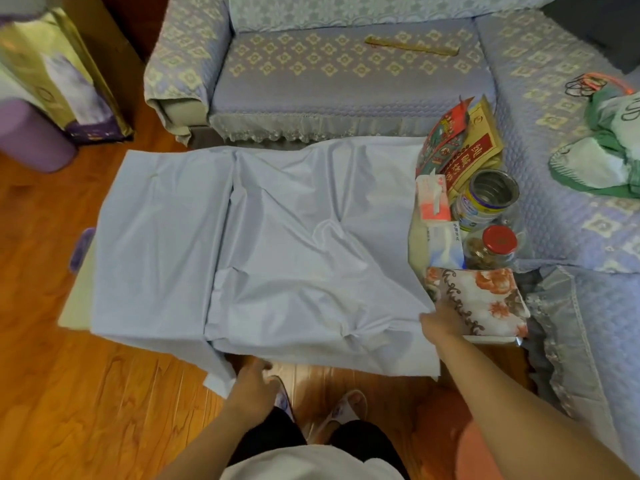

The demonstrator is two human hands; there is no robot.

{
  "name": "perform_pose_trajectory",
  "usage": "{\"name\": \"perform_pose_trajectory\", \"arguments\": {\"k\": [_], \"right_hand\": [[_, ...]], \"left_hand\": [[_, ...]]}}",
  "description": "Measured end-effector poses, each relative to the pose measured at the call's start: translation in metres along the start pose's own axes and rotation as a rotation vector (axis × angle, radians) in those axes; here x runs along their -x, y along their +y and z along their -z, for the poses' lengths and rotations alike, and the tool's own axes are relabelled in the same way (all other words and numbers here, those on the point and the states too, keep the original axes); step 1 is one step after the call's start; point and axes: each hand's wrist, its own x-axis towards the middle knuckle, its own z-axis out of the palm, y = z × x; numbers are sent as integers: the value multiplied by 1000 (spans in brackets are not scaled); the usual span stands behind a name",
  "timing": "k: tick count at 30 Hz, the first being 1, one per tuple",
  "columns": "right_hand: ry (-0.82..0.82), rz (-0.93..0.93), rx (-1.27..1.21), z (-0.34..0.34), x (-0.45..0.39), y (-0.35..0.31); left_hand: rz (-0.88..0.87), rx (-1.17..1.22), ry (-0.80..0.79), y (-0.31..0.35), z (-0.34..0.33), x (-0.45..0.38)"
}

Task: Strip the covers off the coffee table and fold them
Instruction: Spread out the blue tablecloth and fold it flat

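Here, a pale blue cover (277,244) lies spread and wrinkled over the coffee-table worktop (74,299), partly doubled over itself.

The cloth looks light, limp and a little slippery, so I judge it best taken at corners and hems. The left hand (254,379) is at the near hanging edge, its grip hidden, so I cannot tell. The right hand (441,318) reaches the cover's right edge beside a folded floral cloth (485,299); its fingers are hidden too. Jars (491,223), tissue packs (434,202) and snack packets (457,143) crowd the right end; the sofa (346,64) sits close behind. Open floor (52,393) lies left and near.
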Motion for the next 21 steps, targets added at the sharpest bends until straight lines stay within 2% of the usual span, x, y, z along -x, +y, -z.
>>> {"name": "perform_pose_trajectory", "arguments": {"k": [4,7,10,13,17,21], "right_hand": [[70,-54,79,-14,-8,8],[121,-65,178,-31,10,1],[-50,104,272,-70,36,-27],[-273,254,256,-121,63,-69],[-472,361,294,-175,103,-126],[-553,378,338,-241,141,-189]], "left_hand": [[307,30,-28,-84,17,17],[395,-16,-19,-127,25,28],[431,-78,-38,-145,33,31],[430,-72,-73,-153,51,23],[453,101,32,-179,102,6],[520,337,112,-249,180,-22]]}}
